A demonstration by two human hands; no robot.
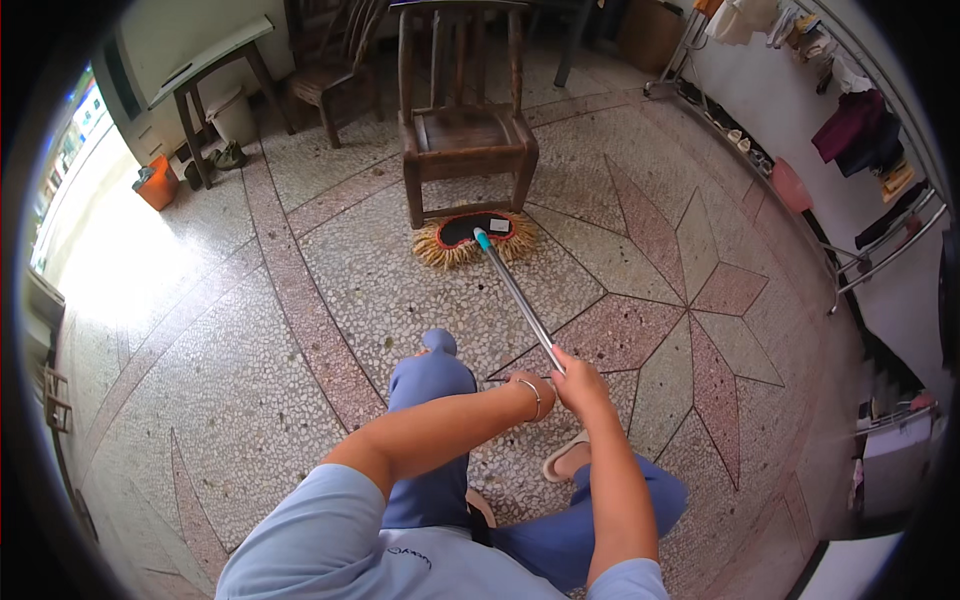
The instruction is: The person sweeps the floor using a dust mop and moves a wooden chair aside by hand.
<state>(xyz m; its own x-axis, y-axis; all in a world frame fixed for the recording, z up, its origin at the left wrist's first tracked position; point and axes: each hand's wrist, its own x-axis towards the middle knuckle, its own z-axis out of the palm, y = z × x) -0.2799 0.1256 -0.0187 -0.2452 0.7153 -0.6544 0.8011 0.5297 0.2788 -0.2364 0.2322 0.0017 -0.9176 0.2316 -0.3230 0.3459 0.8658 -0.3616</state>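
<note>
A dust mop with a silver metal handle and a teal joint runs away from me across the floor. Both of my hands are closed around its handle near my body. My right hand grips slightly farther up the pole, and my left hand, with a bangle at its wrist, is beside it, partly hidden. Yellowish strands fringe the mop head, which has a black, red-edged top with a white label. It lies flat on the terrazzo floor, at the front legs of a wooden chair.
Behind on the left stand another wooden chair, a narrow table, a pale bucket and an orange bin. Along the right wall is a metal clothes rack with hanging garments, near a pink basin. Bright light enters through a doorway at left.
</note>
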